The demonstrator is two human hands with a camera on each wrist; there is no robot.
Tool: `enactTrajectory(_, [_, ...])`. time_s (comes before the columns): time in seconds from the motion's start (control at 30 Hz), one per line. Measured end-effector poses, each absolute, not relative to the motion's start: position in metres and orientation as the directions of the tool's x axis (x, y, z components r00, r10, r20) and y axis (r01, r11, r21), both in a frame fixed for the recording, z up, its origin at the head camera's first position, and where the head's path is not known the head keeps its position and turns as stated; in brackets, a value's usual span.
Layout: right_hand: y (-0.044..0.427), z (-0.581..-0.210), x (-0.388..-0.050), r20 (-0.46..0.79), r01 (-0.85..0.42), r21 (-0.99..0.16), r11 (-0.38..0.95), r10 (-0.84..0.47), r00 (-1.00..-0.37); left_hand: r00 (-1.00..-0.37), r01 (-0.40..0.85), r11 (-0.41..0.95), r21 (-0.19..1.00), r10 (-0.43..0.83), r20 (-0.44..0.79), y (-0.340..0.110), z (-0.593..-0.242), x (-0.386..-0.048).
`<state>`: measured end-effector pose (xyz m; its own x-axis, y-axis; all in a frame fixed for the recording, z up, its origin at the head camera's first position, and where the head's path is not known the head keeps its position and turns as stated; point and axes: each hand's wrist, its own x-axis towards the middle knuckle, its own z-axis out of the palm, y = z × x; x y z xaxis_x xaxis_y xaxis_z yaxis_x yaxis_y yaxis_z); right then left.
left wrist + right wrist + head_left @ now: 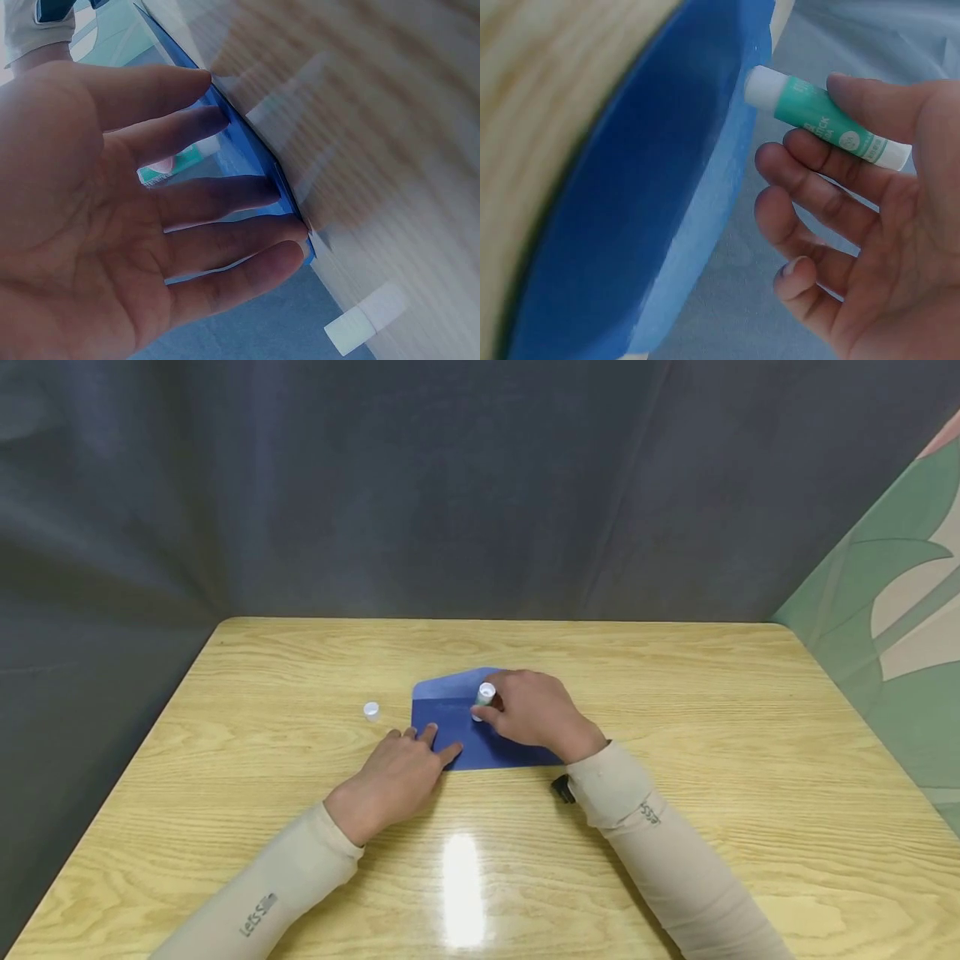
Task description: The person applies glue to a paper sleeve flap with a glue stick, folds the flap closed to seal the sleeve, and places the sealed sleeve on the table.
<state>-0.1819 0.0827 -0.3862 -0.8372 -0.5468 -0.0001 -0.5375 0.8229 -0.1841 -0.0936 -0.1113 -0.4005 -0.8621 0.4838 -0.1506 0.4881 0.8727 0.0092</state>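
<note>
A blue envelope (457, 727) lies on the table with its lighter flap (450, 686) folded open toward the back. My left hand (397, 772) rests spread on its left end, fingertips pressing the paper; the left wrist view shows those fingers (217, 195) straight and apart. Between thumb and fingers, my right hand (536, 714) pinches a green and white glue stick (484, 697) over the envelope. In the right wrist view the uncapped end of the glue stick (817, 112) is at the flap edge; whether it touches cannot be told.
A white cap (371, 711) stands on the wooden table (300, 668), left of the envelope. A small black object (562, 789) is beside the right cuff. Dark cloth (480, 493) hangs behind the table, and a green patterned surface (862, 602) is at the right.
</note>
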Motion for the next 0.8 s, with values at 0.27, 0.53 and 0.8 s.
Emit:
enactTrajectory(0.27, [0.0770,-0.3945,-0.1823,0.001,-0.566,-0.239,0.789,-0.583,-0.813,-0.865,0.484,0.875,0.008,0.480,-0.145,-0.1105,-0.4007,-0.0940])
enactTrajectory(0.53, [0.0781,-0.3933,-0.1808,0.013,-0.551,-0.233,0.801,-0.564,-0.826,-0.871,0.477,0.879,-0.007,0.471,-0.135,-0.1107,-0.4016,-0.0898])
enactTrajectory(0.8, [0.0809,-0.3928,-0.1840,0.013,-0.548,-0.217,0.808,-0.559,-0.829,-0.874,0.474,0.880,-0.018,0.468,-0.130,-0.1090,-0.3992,-0.0920])
